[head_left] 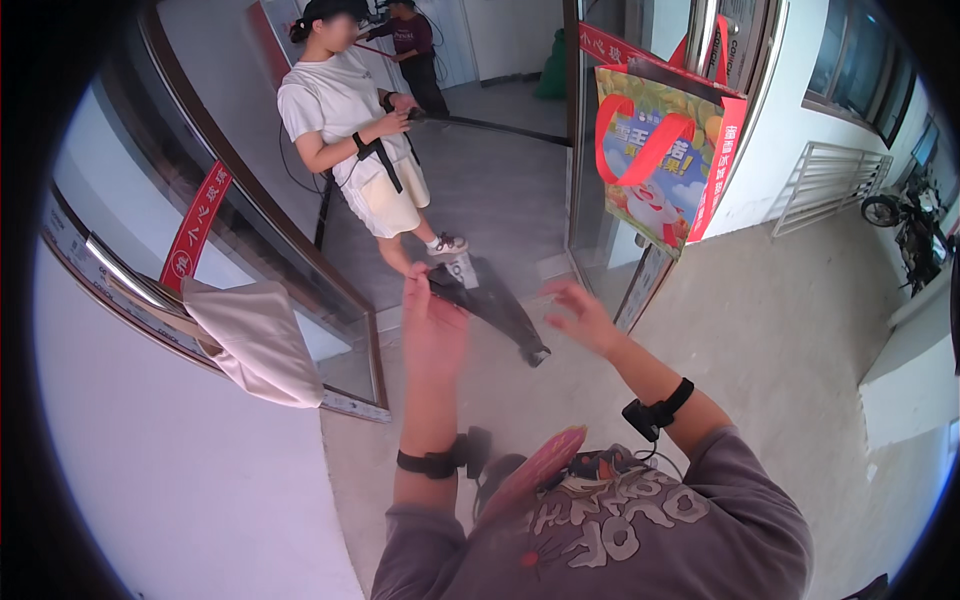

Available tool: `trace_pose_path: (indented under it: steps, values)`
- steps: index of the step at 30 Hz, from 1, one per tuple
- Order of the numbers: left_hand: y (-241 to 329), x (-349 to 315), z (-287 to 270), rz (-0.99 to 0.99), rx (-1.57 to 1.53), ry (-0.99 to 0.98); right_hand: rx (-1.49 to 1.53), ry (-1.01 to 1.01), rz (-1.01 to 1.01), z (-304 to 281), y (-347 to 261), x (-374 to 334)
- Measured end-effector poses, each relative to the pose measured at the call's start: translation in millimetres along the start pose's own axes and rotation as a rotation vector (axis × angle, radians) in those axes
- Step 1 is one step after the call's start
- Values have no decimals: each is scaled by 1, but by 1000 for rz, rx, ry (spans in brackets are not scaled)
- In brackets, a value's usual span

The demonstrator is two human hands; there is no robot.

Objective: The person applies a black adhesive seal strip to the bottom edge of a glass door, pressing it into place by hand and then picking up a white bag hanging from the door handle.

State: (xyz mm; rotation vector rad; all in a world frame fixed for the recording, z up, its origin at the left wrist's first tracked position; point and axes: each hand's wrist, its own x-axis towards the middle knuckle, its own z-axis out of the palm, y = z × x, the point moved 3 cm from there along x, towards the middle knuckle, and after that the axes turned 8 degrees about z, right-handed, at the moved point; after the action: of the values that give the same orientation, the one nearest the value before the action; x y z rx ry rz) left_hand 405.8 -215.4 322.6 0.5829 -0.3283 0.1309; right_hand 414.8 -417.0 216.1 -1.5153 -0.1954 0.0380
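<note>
Floor [760,340], pale grey, ran thru most of the scene. Two framed glass doors stood open, L door [265,230] w/ a red strip [195,225] on it, R door [600,230] opp. Far R, a dark motorbike [915,225] was parked nr the wall; a white rack [830,185] leaned just beside, to its L. Past the doorway, a co-worker [335,110] in white top & pale shorts stood w/ both hands up at waist ht. Farther back, a 2nd person [410,45] in a dark top was by the wall. Colourful gift bag [665,150], red straps, hung at R door's handle; pale bag [255,345] hung off L door's handle. Dark sheet [495,310], thin & crumpled, slanted down to the R b/w the hands, over the floor. L hand [435,320]: grip narrow, thumb & fingers pinching the sheet's upper end. R hand [585,318]: grip wide, fingers apart & bent, nr the sheet, not touching. Black bands [660,408] w/ small boxes sat on both forearms.
</note>
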Motion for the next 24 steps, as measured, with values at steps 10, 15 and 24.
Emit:
trace_pose_path:
  steps: [10, 15, 24]
  values:
    - [37, 2, -24, 103, -155, 101, -115, -621, 230, 72, 44, -30]
    - [52, 1, -37, 150, -258, 118, -62, -736, 272, 88, 44, -46]
    - [53, 2, -32, 101, -501, 5, -174, -647, 281, 116, 81, -50]
